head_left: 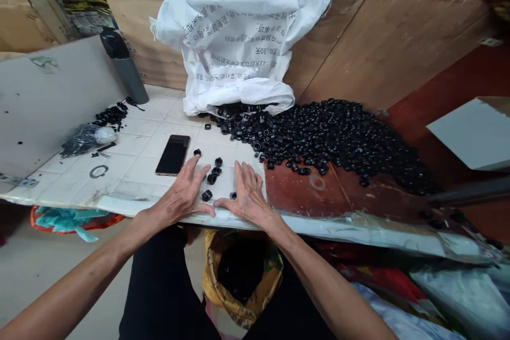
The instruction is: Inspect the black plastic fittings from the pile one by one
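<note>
- The phone is lying beside your spread left hand; a careless wrist could nudge it.
- Loose parts are sitting between your hands; a hasty sweep could scatter them off the worktop, missing the sack.
- Your right hand is resting open, thumb apart; reaching wide could disturb the pile.

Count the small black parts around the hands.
6 small black parts show: one touching or beside the left hand, three in a row between the hands, one nearer the table edge, one beside the right hand. More may be hidden.
</note>
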`<act>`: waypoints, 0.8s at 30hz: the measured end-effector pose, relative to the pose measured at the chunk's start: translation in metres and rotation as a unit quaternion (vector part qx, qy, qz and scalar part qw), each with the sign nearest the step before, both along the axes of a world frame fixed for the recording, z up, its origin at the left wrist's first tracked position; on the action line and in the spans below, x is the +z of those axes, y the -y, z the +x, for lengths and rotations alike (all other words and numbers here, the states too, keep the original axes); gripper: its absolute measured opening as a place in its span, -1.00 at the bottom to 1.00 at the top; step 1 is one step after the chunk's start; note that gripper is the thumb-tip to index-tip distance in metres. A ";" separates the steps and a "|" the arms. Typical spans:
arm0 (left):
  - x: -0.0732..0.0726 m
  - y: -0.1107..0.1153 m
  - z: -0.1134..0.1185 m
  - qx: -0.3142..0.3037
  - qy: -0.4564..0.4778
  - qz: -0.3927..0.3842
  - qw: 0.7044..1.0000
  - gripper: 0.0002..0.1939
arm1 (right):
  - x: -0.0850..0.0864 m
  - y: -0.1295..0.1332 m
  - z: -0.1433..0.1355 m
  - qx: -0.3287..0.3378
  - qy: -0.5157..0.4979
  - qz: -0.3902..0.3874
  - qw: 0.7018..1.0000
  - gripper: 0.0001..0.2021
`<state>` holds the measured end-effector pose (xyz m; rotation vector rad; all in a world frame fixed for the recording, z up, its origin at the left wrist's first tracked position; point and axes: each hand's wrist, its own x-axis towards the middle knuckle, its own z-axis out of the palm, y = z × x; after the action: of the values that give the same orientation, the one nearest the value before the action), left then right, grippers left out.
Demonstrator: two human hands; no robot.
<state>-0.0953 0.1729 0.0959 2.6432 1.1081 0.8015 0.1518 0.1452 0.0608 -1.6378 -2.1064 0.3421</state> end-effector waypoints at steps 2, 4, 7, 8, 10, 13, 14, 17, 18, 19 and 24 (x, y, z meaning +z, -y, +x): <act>-0.019 -0.013 0.003 0.009 -0.012 -0.001 1.000 0.24 | 0.004 -0.013 -0.002 0.032 0.004 0.014 0.999 0.24; -0.027 -0.028 0.011 0.015 -0.019 -0.002 1.000 0.32 | 0.006 -0.024 0.000 0.060 0.002 0.024 0.998 0.15; -0.026 -0.046 0.021 0.034 -0.042 -0.021 0.998 0.30 | 0.007 -0.035 0.005 0.090 -0.006 0.024 0.996 0.07; -0.025 -0.050 0.024 0.045 -0.044 -0.028 0.998 0.26 | 0.006 -0.036 0.006 0.095 -0.009 0.023 0.995 0.08; -0.022 -0.055 0.031 0.062 -0.031 -0.033 0.997 0.17 | 0.005 -0.038 0.008 0.098 -0.016 0.023 0.995 0.13; -0.020 -0.058 0.046 0.045 0.016 -0.034 0.998 0.02 | 0.004 -0.039 0.009 0.098 -0.028 0.019 0.995 0.20; -0.020 -0.058 0.052 0.031 0.030 -0.040 0.998 -0.03 | 0.003 -0.039 0.009 0.098 -0.032 0.017 0.995 0.23; -0.020 -0.053 0.070 0.006 0.068 -0.070 0.995 -0.22 | 0.002 -0.041 0.009 0.099 -0.047 0.018 0.994 0.26; -0.020 -0.050 0.076 0.010 0.083 -0.084 0.993 -0.30 | 0.002 -0.041 0.010 0.102 -0.050 0.020 0.993 0.24; -0.020 -0.047 0.083 0.019 0.099 -0.100 0.990 -0.39 | 0.001 -0.041 0.011 0.107 -0.056 0.023 0.992 0.21; -0.019 -0.023 0.113 0.094 0.175 -0.146 0.969 -0.61 | 0.004 -0.030 0.021 0.109 -0.072 0.026 0.991 -0.19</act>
<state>0.0176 0.1956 0.0771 2.0819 1.2733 1.0039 0.1732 0.1756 0.0647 -1.3147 -2.1678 0.4563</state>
